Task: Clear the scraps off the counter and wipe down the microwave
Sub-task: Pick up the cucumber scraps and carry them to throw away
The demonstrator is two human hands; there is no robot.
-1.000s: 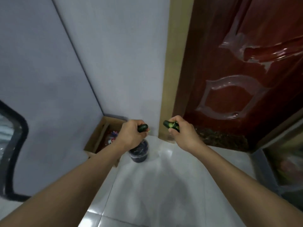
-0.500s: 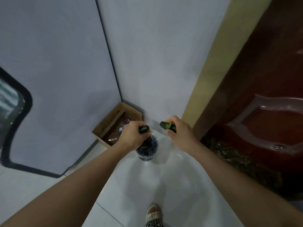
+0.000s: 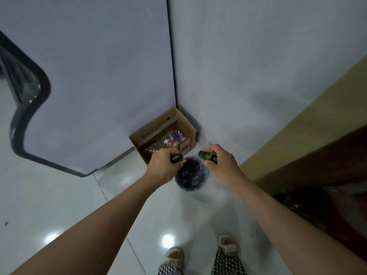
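Observation:
My left hand (image 3: pixel 163 167) grips a dark green vegetable scrap (image 3: pixel 176 157) in its curled fingers. My right hand (image 3: pixel 222 165) holds another green scrap (image 3: pixel 208 156), its cut end pointing left. Both hands hover above a small round bin (image 3: pixel 190 176) lined with a dark bag, which stands on the white tiled floor. The left hand covers the bin's left rim; the right hand is over its right rim. No microwave or counter is in view.
A brown cardboard box (image 3: pixel 156 129) with bottles and wrappers sits in the wall corner just behind the bin. A dark-framed panel (image 3: pixel 29 124) is at the left. A dark red door (image 3: pixel 321 161) and its yellow frame stand at the right. My feet (image 3: pixel 200 253) are below.
The view has tilted down and moved closer: the bin and box look larger, both feet now show. My hands, still gripping the scraps, have come over the bin's rim.

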